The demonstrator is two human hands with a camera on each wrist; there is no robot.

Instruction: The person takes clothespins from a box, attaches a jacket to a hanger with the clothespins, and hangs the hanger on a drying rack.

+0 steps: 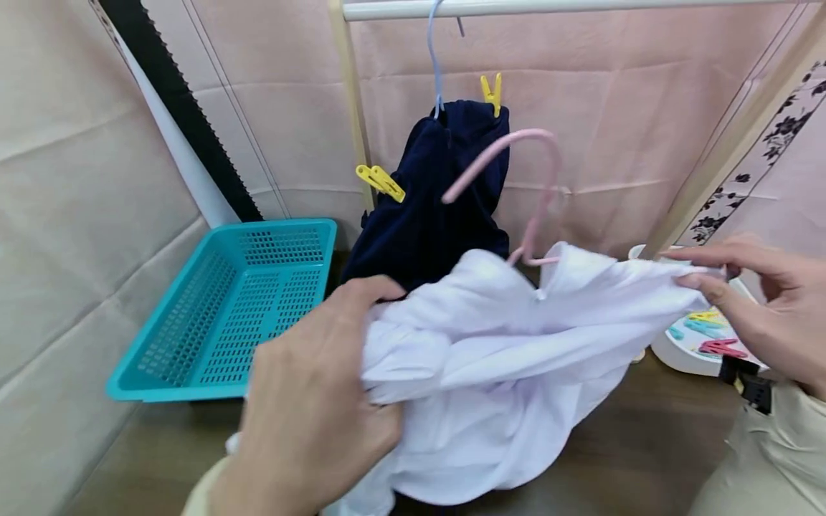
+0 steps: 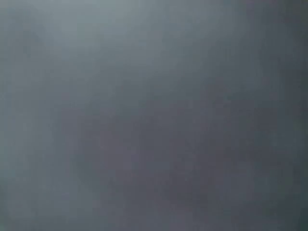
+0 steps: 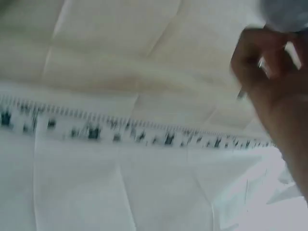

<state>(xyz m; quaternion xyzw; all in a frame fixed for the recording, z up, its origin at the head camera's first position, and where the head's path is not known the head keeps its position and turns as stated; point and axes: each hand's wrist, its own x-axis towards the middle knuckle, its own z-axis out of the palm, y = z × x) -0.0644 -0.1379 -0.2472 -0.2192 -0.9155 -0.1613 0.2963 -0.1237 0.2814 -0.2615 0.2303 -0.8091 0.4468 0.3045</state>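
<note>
A white garment hangs in folds between the two hands, with a pink hanger sticking its hook out of the top. My left hand grips the garment's left side, thumb and fingers around the gathered cloth. At the other side my right hand pinches the end of the cloth between thumb and fingers, pulling it taut. The right wrist view shows that hand at the upper right, with a piece of the garment above it. Only a dark blur fills the left wrist view.
Behind, a navy garment hangs from a blue hanger on a white rail, with a yellow clothespin at its left and another on top. A teal basket stands left; a white tray of clothespins stands right.
</note>
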